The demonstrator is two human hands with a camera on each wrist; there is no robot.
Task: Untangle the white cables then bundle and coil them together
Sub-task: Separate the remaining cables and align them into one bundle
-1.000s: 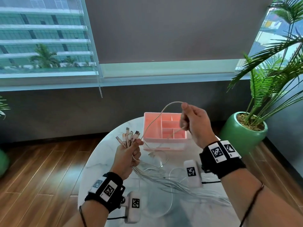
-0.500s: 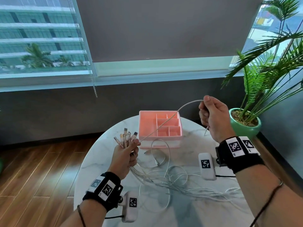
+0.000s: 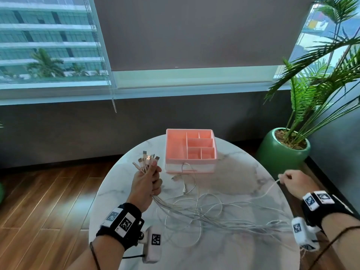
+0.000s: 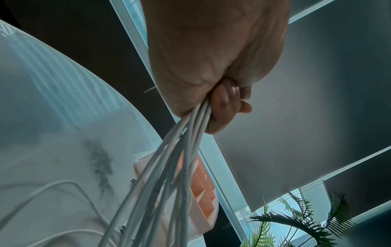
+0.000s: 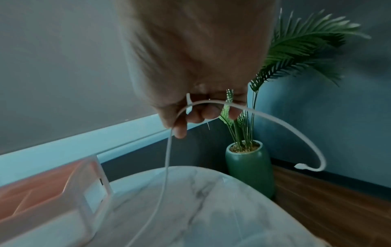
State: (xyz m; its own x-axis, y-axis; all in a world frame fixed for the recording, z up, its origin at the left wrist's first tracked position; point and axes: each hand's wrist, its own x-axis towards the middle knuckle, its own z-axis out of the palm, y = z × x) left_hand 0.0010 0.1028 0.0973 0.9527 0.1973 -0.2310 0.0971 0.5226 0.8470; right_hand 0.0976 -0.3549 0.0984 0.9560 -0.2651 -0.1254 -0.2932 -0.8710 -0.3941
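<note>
From the head view, my left hand (image 3: pixel 146 184) is raised over the left part of the round marble table (image 3: pixel 243 172), fingers curled tight round a bunch of white cables (image 3: pixel 204 213). Their plugs (image 3: pixel 146 159) fan out above my fist, and the cords drop from below it and trail to the right across the tabletop in loose, overlapping loops. My right hand (image 3: pixel 296 185) is low at the table's right edge, fingers closed on a single cable (image 3: pixel 269 190) that runs back left toward the loops. One more short cord lies curled by itself just in front of the pink organiser tray (image 3: pixel 176 147), which sits at the far side of the table. A green pot with a palm (image 3: pixel 280 154) stands on the floor to the far right.

From the left wrist view, my left hand (image 4: pixel 211 66) is clenched on the cables (image 4: pixel 169 167); they leave the bottom of my fist as a tight sheaf and spread as they go down. The pink tray (image 4: pixel 203 192) shows behind them, on the table (image 4: pixel 52 133).

From the right wrist view, my right hand (image 5: pixel 190 66) is blurred, but my fingertips (image 5: pixel 180 130) seem pinched on the thin cable (image 5: pixel 167 158). One side hangs down to the table (image 5: pixel 211 208); the other arcs right, ending in a small plug (image 5: pixel 300 165) in the air. The tray (image 5: pixel 52 192) is at the left, the pot (image 5: pixel 247 167) beyond the table.
</note>
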